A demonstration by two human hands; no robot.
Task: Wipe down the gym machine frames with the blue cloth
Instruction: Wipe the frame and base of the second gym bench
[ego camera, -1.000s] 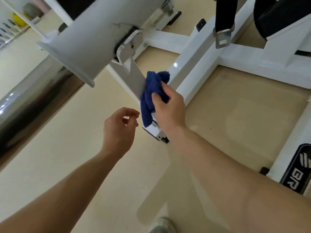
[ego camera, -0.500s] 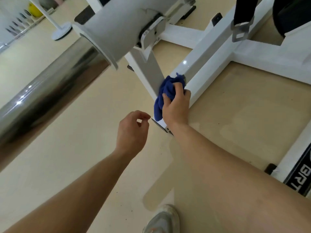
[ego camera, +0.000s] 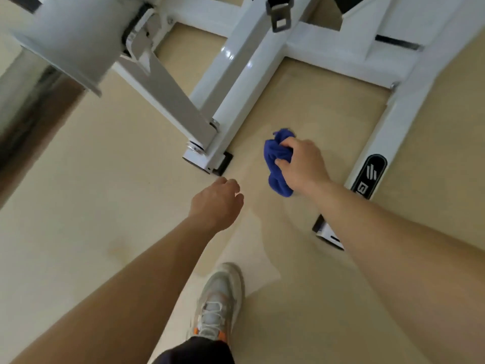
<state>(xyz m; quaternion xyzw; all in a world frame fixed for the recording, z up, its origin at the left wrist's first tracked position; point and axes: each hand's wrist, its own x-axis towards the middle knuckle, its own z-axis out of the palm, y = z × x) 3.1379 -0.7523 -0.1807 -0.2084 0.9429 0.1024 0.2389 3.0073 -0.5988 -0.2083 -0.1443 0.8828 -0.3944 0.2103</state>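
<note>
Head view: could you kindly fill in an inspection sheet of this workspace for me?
Surface: beige floor, glossy.
Job's things: blue cloth bunched up, over the floor between two rails of the white machine frame, not touching it.
Clutter: nothing seen.
Hands: right hand grips the cloth; left hand loosely curled, holds nothing.
Cables: nothing seen.
Surroundings: light shoe on the floor; black logo plate on the right rail; chrome bar at left, blurred.

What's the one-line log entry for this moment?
right hand: grips blue cloth | cloth: apart from white frame, over floor | left hand: empty, loosely curled
</note>
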